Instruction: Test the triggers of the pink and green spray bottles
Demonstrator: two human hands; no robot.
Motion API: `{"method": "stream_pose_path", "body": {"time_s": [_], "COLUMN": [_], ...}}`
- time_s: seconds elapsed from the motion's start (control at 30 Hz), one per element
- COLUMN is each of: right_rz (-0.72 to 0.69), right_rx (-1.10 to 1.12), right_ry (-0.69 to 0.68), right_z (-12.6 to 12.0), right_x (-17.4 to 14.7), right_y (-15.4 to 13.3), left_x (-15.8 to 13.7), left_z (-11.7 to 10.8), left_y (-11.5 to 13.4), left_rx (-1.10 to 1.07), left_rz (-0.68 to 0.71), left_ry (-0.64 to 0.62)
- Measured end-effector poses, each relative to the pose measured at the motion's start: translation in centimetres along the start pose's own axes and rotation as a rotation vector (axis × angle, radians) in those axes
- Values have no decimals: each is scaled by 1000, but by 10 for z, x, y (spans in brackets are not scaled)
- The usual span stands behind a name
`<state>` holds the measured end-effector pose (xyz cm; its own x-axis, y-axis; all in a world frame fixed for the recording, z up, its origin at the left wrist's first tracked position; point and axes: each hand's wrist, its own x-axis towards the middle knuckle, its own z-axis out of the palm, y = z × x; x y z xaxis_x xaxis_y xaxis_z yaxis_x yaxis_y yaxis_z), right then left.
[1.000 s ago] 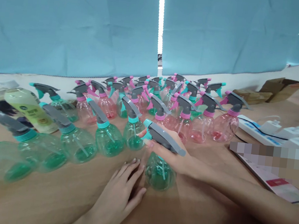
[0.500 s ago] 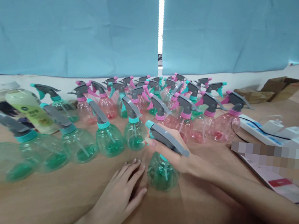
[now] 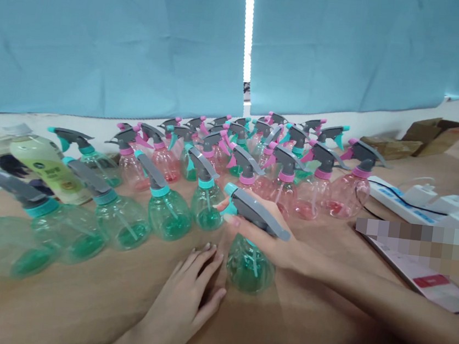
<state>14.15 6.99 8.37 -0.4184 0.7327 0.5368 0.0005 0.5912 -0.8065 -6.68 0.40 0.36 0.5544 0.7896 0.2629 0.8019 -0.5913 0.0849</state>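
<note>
My right hand (image 3: 275, 238) is wrapped round the neck and trigger of a green spray bottle (image 3: 250, 265) with a grey and teal head. That bottle stands upright on the wooden table (image 3: 115, 302), and part of its neck is hidden by my fingers. My left hand (image 3: 185, 288) lies flat on the tabletop, fingers stretched out, just left of the bottle and apart from it. Beyond my hands, another green spray bottle (image 3: 208, 203) and a similar one (image 3: 170, 215) stand in a row that runs off to the left.
Several pink spray bottles (image 3: 307, 194) crowd the table behind. On the right are a white power strip (image 3: 396, 199) with plugs, a phone-like device (image 3: 432, 281) and a cardboard box (image 3: 436, 137). A yellow-green bottle (image 3: 48, 165) stands at left before the blue curtain (image 3: 123, 44).
The fingers of my right hand have shifted slightly on the trigger, which shows a little more teal. The held bottle and my left hand stay in place.
</note>
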Motion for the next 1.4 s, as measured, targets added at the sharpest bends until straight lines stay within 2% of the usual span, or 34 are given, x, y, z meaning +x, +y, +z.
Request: {"method": "stream_pose_path", "body": {"time_s": [0.77, 1.4], "right_rz": [32, -101], "right_rx": [7, -81], "right_ry": [-4, -20], "right_z": [1, -4], "right_x": [0, 3], "right_y": [0, -1], "left_x": [0, 1], "left_z": [-3, -3], "left_y": [2, 3], "left_rx": [-16, -3], "left_rz": [-7, -12], "left_ry": [-3, -16]}}
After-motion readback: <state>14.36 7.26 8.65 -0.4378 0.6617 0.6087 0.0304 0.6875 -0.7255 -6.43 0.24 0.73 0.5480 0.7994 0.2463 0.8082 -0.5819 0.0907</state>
